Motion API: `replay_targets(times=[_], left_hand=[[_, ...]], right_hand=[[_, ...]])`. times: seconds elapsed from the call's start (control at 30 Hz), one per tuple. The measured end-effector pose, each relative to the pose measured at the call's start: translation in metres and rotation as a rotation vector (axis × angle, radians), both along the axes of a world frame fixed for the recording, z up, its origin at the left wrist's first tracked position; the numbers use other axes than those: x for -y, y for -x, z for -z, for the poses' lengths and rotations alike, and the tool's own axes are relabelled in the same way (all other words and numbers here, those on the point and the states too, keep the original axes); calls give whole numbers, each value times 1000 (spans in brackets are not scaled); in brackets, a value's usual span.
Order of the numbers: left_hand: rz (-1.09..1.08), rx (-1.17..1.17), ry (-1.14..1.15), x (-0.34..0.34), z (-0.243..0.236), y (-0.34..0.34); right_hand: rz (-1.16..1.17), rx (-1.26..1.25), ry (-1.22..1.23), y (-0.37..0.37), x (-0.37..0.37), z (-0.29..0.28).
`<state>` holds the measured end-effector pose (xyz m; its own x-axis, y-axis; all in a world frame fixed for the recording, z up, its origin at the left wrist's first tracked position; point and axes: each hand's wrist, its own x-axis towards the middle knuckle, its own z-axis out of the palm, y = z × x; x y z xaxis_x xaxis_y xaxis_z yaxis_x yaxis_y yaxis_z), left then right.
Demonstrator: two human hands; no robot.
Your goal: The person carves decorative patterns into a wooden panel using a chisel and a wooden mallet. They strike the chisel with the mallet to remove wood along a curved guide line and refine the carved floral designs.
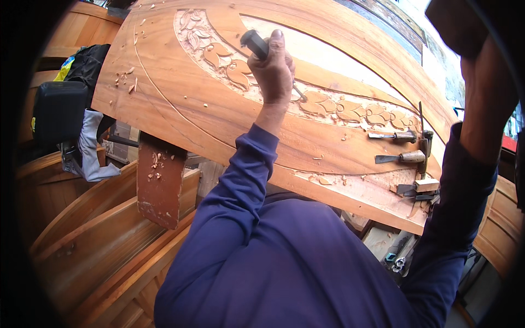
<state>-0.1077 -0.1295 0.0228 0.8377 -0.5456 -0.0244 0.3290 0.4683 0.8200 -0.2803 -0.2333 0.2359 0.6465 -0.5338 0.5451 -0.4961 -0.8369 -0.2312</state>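
Observation:
My left hand [272, 71] is wrapped round the dark handle of a carving chisel [256, 45], thumb up along it. The thin blade slants down to the right, its tip at the carved floral band [350, 111] on a large wooden panel [219, 123]. Raised at the upper right, my right hand [479, 68] closes on a dark, blocky mallet [456, 26], held well above the panel and apart from the chisel. The fingers of that hand are in shadow and partly cut off by the picture's dark rim.
Several chisels, one with a wooden handle [411, 157], lie on the panel's right end beside a hammer-like tool [425, 145]. Wood chips [130, 82] are scattered about. A reddish-brown board [160, 183] juts out below the panel; a black case [59, 112] stands at left.

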Motion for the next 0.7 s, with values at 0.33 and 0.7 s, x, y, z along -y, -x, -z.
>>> replay_targets(times=[0.33, 0.7], left_hand=[[134, 58, -42, -15, -4, 10], [57, 108, -173, 50, 29, -22]], right_hand=[[-555, -406, 200, -49, -5, 23], [-103, 8, -323, 23, -27, 60]])
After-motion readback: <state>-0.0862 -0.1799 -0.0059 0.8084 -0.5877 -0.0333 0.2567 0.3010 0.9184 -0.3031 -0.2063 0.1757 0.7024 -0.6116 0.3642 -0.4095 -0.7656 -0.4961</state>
